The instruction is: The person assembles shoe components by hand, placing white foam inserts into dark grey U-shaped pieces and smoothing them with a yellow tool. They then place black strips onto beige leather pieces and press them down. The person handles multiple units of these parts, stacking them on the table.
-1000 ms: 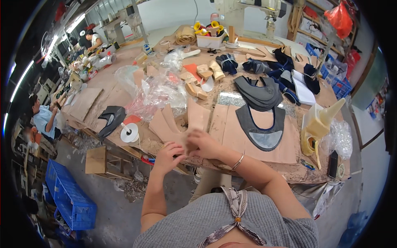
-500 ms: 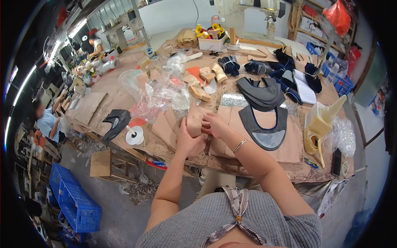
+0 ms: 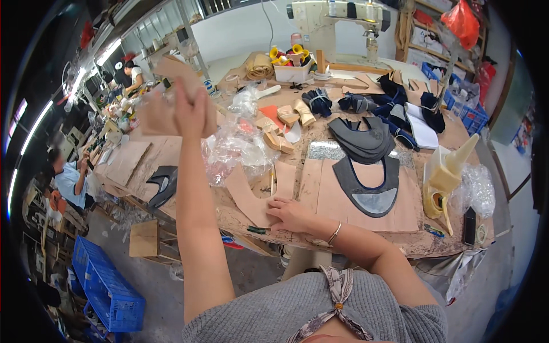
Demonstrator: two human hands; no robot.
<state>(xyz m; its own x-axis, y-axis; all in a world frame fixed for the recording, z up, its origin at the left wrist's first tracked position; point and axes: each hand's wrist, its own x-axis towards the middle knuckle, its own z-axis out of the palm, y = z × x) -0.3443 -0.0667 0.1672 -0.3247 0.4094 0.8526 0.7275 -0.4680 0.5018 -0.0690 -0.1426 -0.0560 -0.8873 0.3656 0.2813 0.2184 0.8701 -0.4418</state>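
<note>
My left hand [image 3: 191,111] is raised over the left side of the table, closed around tan leather pieces [image 3: 166,114] that are smeared by motion. Under my right hand [image 3: 290,216] lies a tan U-shaped leather shoe upper piece [image 3: 245,197] near the front edge; the fingers rest on its curved end, apart. Beside that hand, to the right, flat tan sheets [image 3: 320,191] carry a dark grey U-shaped upper [image 3: 369,197] with a light grey patch. Several more dark grey uppers [image 3: 360,137] are stacked just behind it.
Crumpled clear plastic [image 3: 240,146] lies left of centre. Tied tan bundles [image 3: 277,137] and dark blue bundles [image 3: 317,102] sit farther back. A yellowish glue bottle [image 3: 443,174] stands at right. Behind are a white box of spools [image 3: 294,71] and a sewing machine [image 3: 343,28]. Two people are at left.
My hands were together over the tan pieces. The left has lifted away up and left with tan pieces; the right has moved down onto the U-shaped piece, now in plain view.
</note>
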